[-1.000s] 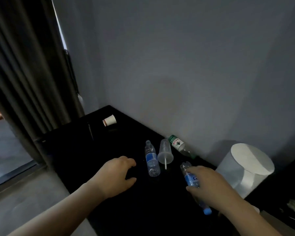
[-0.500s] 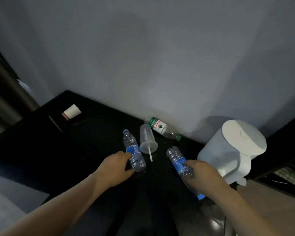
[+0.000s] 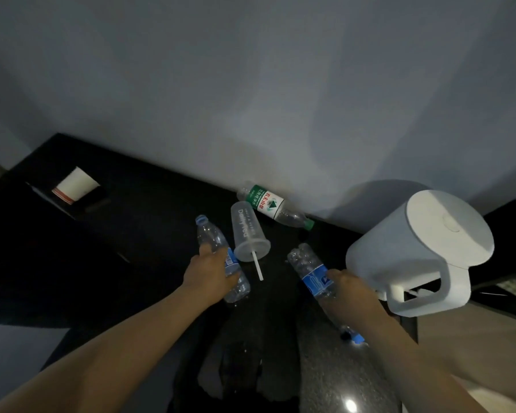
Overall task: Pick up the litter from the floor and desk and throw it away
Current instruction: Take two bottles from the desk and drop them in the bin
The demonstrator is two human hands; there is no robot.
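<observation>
My left grip [image 3: 212, 275] is closed around the middle of a clear water bottle with a blue label [image 3: 210, 234], which lies on the dark surface [image 3: 131, 234]. My right grip [image 3: 352, 293] holds a second blue-label water bottle [image 3: 307, 263] at its label, the blue cap [image 3: 356, 338] toward me. Between them lies a plastic cup with a straw [image 3: 248, 234]. Behind the cup, at the wall [image 3: 251, 84], lies a green-label bottle [image 3: 268, 202]. A paper cup [image 3: 75, 186] lies well apart on the left. A white kettle [image 3: 414, 254] stands just beside my right grip.
</observation>
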